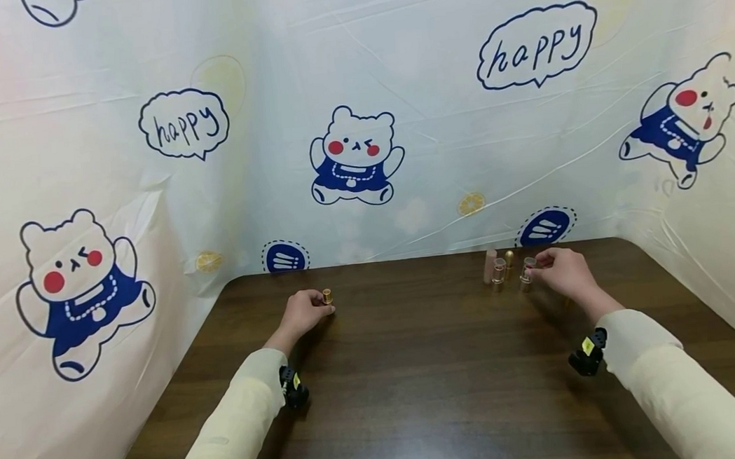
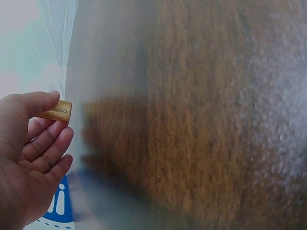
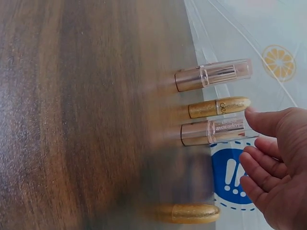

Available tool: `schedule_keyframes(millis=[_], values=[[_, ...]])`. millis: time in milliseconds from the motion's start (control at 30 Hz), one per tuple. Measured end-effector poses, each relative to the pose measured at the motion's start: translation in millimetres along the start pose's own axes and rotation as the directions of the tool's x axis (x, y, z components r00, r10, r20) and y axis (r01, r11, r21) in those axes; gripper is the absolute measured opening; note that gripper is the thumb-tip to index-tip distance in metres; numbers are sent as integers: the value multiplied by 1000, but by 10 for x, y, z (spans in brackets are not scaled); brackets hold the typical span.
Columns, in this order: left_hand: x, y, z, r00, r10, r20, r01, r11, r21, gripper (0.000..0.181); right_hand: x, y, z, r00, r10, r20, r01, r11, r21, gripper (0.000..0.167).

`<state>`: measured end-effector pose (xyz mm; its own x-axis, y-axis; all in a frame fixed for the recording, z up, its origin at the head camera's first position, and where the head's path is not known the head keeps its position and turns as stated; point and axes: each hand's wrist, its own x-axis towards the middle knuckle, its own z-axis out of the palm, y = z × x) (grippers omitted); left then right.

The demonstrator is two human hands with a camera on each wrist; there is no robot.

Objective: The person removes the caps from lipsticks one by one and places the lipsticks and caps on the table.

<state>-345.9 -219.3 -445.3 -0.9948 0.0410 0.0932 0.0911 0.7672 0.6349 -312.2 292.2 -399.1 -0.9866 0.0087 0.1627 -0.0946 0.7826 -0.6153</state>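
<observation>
Left hand (image 1: 302, 312): clamped on small gold tube (image 1: 327, 296), its slimness probably inviting a pinch
Upright tubes (image 1: 490, 267): grouped near table's (image 1: 407, 367) far edge, likely for reach
Right hand (image 1: 564, 272): pinching clear-capped tube (image 1: 527, 273), perhaps steadying it upright

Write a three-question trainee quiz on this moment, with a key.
1. What does the left hand pinch? (a) a small gold cylinder (b) a pink tube (c) nothing
2. True or false: the right hand is away from every tube.
3. How many clear-capped tubes show in the right wrist view?

Key: 1. (a). 2. False; its fingers hold one of the clear-capped tubes. 3. Two.
</observation>
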Motion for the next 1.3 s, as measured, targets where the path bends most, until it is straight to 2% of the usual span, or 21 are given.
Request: schedule_keyframes(millis=[267, 633, 1300], values=[[-3, -8, -19, 1000, 4, 9, -4, 1000, 1, 20, 33, 15, 36, 1000, 10, -2, -10, 1000, 8, 46], [-11, -43, -32, 999, -30, 37, 30, 1000, 6, 20, 82, 23, 94, 1000, 24, 8, -24, 999, 23, 45], [0, -67, -35, 1000, -10, 30, 9, 999, 30, 21, 110, 49, 158, 999, 42, -1, -42, 998, 36, 38]])
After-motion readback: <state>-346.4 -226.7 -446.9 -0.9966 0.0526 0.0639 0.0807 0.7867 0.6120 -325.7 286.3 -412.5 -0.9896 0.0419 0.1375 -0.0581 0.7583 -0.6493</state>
